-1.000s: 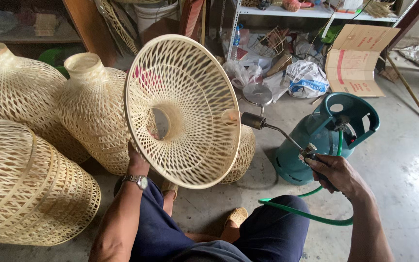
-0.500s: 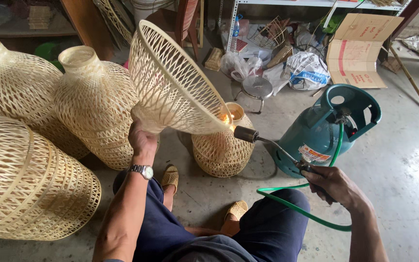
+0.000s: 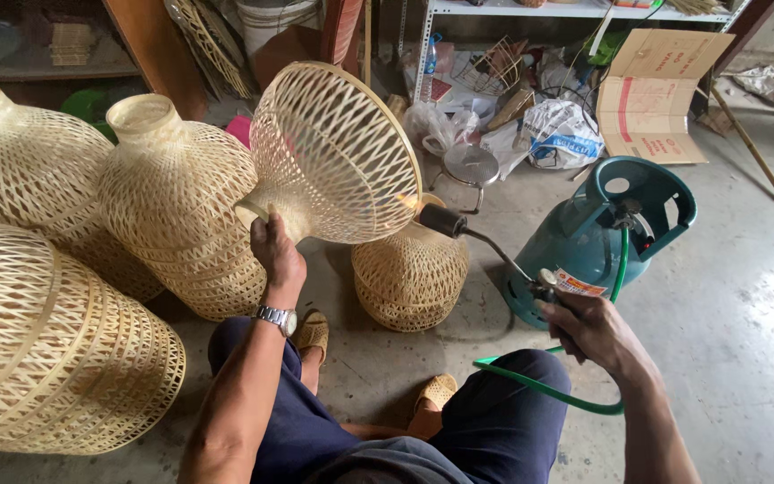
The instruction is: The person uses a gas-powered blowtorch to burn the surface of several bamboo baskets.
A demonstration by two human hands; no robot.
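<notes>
Flame licks the rim of the woven bamboo shade (image 3: 333,152), held up off the floor by its narrow neck, left hand (image 3: 275,255) wrapped tight around that neck. Right hand (image 3: 589,327) is closed around the gas torch (image 3: 485,246), nozzle just beside the weave. Risk, as I judge it: linger on one spot and the thin strips scorch or catch. The small basket (image 3: 409,273) sits right beneath, the green hose (image 3: 539,385) loops past the knee, the gas cylinder (image 3: 597,237) stands near.
</notes>
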